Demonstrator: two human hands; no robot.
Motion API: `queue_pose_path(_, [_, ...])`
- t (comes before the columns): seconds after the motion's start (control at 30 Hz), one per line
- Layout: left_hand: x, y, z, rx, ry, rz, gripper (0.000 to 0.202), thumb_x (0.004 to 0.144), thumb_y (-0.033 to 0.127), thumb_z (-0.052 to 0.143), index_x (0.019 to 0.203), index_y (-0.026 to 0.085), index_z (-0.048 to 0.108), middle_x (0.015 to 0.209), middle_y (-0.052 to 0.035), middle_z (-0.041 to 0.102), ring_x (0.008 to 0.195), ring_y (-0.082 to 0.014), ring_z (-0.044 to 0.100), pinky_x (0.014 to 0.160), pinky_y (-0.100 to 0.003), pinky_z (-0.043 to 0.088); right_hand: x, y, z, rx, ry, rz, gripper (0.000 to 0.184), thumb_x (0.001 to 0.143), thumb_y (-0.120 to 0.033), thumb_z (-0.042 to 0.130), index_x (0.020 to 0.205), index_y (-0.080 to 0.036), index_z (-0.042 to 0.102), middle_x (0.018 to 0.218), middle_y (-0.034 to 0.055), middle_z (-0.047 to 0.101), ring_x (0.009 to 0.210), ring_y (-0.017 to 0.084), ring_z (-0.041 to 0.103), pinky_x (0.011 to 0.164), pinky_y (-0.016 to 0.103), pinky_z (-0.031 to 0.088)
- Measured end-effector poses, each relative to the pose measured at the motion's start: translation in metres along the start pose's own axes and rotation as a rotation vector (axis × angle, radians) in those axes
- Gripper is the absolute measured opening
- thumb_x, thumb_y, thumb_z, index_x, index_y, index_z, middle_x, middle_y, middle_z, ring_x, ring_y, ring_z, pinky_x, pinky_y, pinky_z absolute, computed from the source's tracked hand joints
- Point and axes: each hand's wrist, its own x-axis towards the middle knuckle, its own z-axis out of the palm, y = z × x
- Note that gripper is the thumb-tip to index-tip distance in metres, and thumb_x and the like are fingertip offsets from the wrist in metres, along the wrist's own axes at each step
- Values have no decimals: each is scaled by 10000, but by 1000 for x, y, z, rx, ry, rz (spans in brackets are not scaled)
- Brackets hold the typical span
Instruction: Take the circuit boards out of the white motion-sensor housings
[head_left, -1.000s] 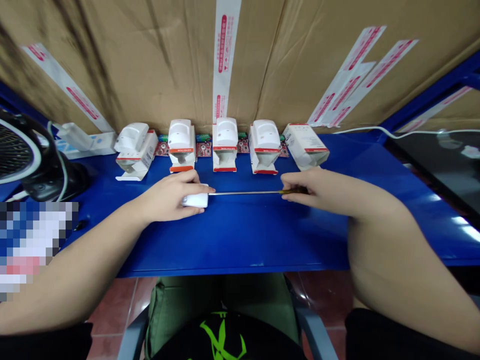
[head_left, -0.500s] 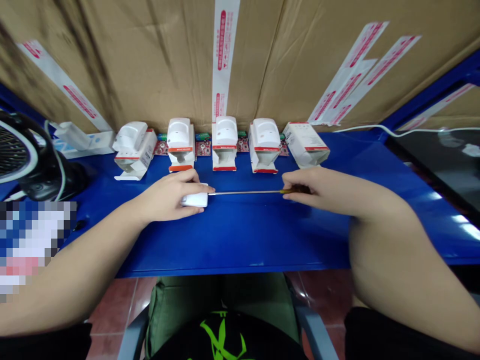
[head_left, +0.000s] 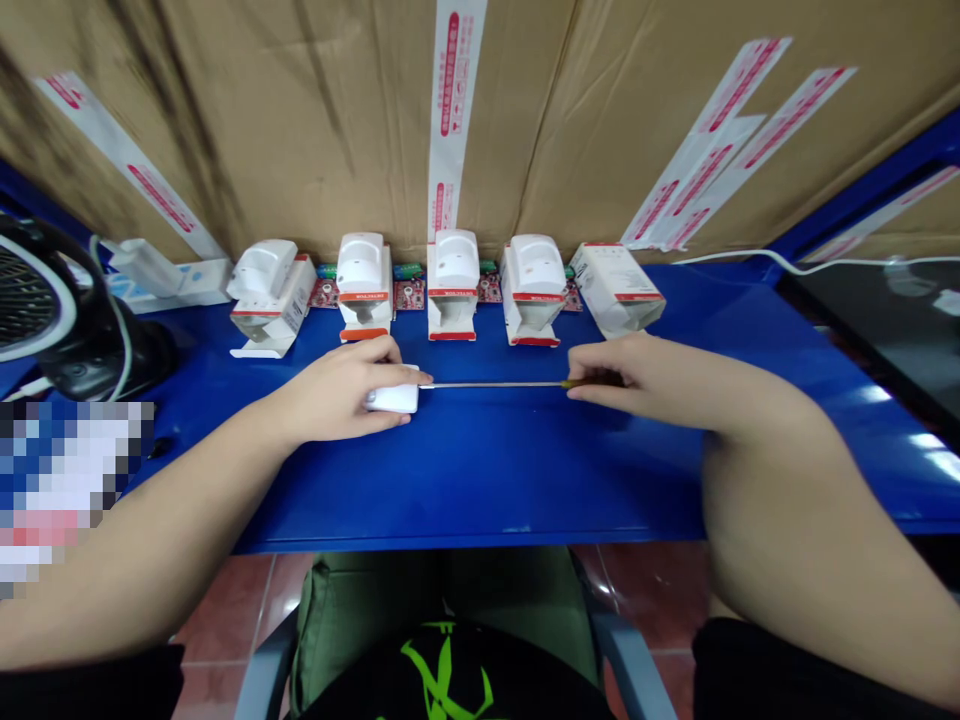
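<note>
My left hand (head_left: 341, 392) is closed over a small white plastic device (head_left: 394, 400) lying flat on the blue table (head_left: 480, 470). My right hand (head_left: 622, 375) grips the dark handle of a long thin screwdriver (head_left: 495, 384). Its metal shaft runs level to the left, and its tip meets the right end of the white device. Behind both hands stands a row of white sensor units in opened white-and-red boxes (head_left: 452, 285).
Red circuit boards (head_left: 409, 295) lie behind the boxes against a taped cardboard wall (head_left: 337, 120). A black fan (head_left: 45, 310) stands at the left. A white cable (head_left: 810, 265) runs along the back right. The table's front edge is near my lap.
</note>
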Motion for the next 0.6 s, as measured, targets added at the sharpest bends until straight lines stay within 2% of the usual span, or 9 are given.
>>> queue_pose_path(0.13, [0, -1, 1, 9, 6, 7, 418, 1001, 380, 699, 1399, 262, 748, 1162, -91, 662, 1009, -237, 712, 914, -371, 611, 3, -1, 2, -10, 37, 18, 212, 917, -423, 571, 789, -254, 557, 734, 26, 685, 625, 186, 591, 597, 320, 423])
queue_pose_path(0.27, [0, -1, 1, 11, 3, 3, 424, 992, 370, 709, 1401, 265, 748, 1158, -89, 663, 999, -239, 713, 906, -369, 610, 4, 1, 2, 5, 19, 21, 233, 936, -443, 572, 871, -243, 672, 761, 35, 729, 643, 196, 621, 603, 326, 445])
queue_pose_path(0.4, [-1, -1, 0, 16, 0, -2, 420, 992, 361, 712, 1401, 272, 746, 1157, -82, 659, 1001, -230, 708, 927, -366, 603, 4, 4, 1, 20, -2, -15, 304, 960, -444, 541, 948, -231, 757, 934, 82, 811, 793, 235, 725, 739, 365, 530])
queue_pose_path(0.6, [-1, 0, 0, 16, -5, -2, 418, 993, 358, 709, 1400, 267, 746, 1166, -89, 659, 1006, -238, 709, 920, -379, 604, 5, 7, 2, 19, 64, -46, 212, 935, -405, 588, 814, -243, 653, 811, 49, 747, 710, 208, 667, 659, 334, 487])
